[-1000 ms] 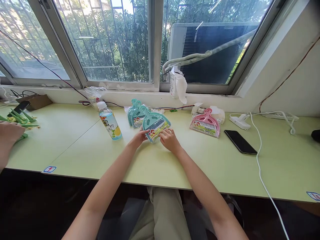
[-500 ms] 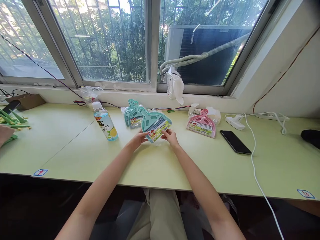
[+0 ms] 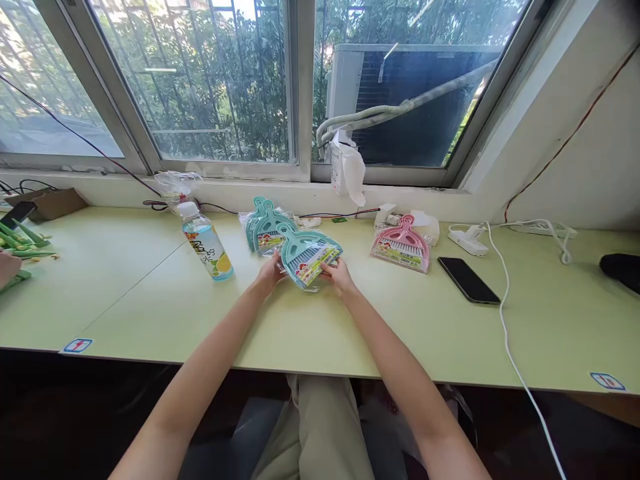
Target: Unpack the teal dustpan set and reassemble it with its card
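Both of my hands grip one teal mini dustpan-and-brush set (image 3: 306, 252) in clear wrapping, lifted slightly off the pale green table (image 3: 150, 300). My left hand (image 3: 270, 272) pinches its left edge and my right hand (image 3: 337, 275) its lower right corner by the printed label. Just behind it lies a small stack of matching teal sets (image 3: 264, 227). A pink set (image 3: 401, 244) rests flat to the right, apart from my hands.
A drink bottle (image 3: 204, 243) stands left of my hands. A black phone (image 3: 468, 279), a white charger and cable (image 3: 505, 313) lie at right. Green pieces (image 3: 23, 240) and another person's hand (image 3: 6, 268) sit at the far left. A tissue pack (image 3: 345, 167) stands on the windowsill.
The teal set in my hands has tilted flatter and my hands shifted slightly on its edges. The other person's hand at far left has drawn back toward the frame edge.
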`<state>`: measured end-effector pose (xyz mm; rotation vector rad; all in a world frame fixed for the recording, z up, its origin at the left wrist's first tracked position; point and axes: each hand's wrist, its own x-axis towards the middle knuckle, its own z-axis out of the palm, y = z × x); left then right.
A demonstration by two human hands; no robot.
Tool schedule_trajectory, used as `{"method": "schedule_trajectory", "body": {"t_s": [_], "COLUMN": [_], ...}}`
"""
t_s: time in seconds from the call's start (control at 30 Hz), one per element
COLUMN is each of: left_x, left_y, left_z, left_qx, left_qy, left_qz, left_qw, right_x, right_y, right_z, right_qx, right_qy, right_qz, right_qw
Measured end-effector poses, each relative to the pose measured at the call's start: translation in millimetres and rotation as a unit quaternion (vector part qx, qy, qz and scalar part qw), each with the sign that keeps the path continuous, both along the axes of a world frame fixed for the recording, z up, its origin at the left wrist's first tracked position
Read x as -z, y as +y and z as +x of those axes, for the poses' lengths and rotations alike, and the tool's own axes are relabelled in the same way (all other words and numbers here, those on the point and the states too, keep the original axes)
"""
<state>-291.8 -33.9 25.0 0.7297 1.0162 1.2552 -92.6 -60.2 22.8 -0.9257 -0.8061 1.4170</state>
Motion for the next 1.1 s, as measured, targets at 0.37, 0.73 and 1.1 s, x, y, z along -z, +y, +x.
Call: {"method": "schedule_trajectory", "body": {"t_s": [0.37,0.73,1.1], "left_x": [-9.8,-5.5,-26.2], "left_y": [9,7,-30], "left_z": [-39,-44,-15], "left_qx": [-0.167,-0.202,-0.385], "left_qy": [-0.102,0.279,0.492], "left_qz": [0.037,0.084,0.274], "left_qw": [0.98,0.935,0.731], "right_x": [-8.7,-3.0,-4.5], "right_y": [3,17,17], "right_z": [24,53,54], "right_qx": [-0.051,0.12,0.1], "right_qy": [-0.068,-0.005,0.016], "right_qz": [-0.002,-0.029,0.007], "right_qw": [0.996,0.992,0.995]}}
